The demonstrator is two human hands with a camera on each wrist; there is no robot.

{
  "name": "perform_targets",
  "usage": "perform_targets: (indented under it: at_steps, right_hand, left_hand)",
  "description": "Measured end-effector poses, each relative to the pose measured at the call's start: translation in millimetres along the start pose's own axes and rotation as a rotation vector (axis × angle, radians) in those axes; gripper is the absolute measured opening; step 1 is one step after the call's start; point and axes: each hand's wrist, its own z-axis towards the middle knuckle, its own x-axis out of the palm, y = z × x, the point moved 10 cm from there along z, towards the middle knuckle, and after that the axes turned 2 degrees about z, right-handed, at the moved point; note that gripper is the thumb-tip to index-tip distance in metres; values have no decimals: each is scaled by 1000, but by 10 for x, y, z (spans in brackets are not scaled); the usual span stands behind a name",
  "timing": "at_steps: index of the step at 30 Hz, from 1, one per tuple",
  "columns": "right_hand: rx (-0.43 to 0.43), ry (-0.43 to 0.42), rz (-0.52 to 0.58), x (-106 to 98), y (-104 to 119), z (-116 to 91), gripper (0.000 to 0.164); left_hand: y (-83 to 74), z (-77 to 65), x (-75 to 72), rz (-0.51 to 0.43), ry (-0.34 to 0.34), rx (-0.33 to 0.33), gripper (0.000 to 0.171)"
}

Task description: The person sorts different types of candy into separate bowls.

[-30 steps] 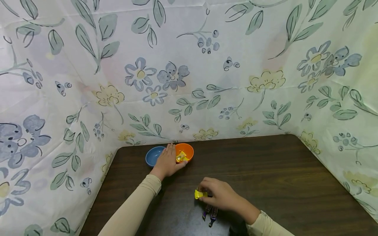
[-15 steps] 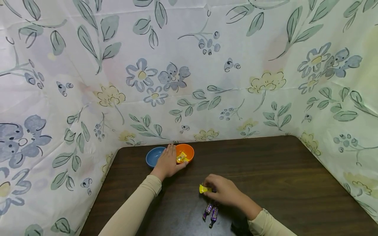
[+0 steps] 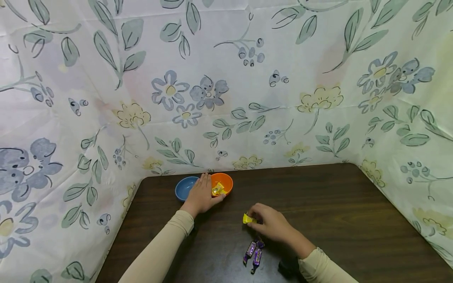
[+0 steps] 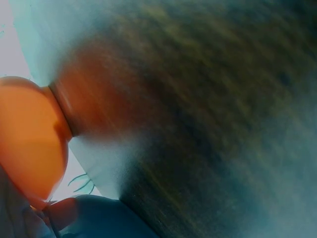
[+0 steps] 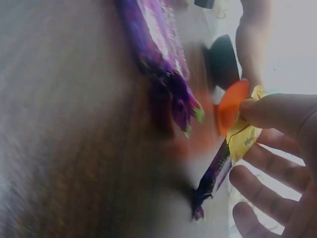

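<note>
My right hand (image 3: pixel 270 223) pinches a yellow-wrapped candy (image 3: pixel 247 219) between thumb and fingers, just above the table. The same yellow wrapper (image 5: pixel 242 140) shows at the thumb tip in the right wrist view. Several purple-wrapped candies (image 3: pixel 257 257) lie on the table on the near side of that hand. Farther back, my left hand (image 3: pixel 201 196) rests across the two bowls with fingers straight and thumb along the front of the orange bowl (image 3: pixel 229 181). Yellow-wrapped candies (image 3: pixel 217 188) lie inside it. The blue bowl (image 3: pixel 184 189) stands to the left, partly covered by the hand.
Both bowls stand near the far left edge of the dark wooden table (image 3: pixel 318 196). A floral cloth (image 3: pixel 247 86) hangs behind and along both sides. A dark shape (image 3: pixel 288 267) lies under the right wrist, too dim to tell.
My right hand has moved away from me and slightly right with the yellow candy, off the purple candies, which now show more fully. My left hand stays on the bowls.
</note>
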Motion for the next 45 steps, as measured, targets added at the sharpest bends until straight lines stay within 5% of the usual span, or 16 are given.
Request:
perform_targets:
  at_steps: [15,25,45]
  right_hand:
    - [76,-26,121,-168,-112,77,14]
    - [73,-6,297,-219,-91,102,14]
    - [-17,-59,300,-364,67,51,18]
  left_hand:
    - [-14,-17,-23,-10,-9,-4,111]
    - [-20,-20,-23,-9,-14,0,111]
    - [2,3,6,-1,-4,-14,112]
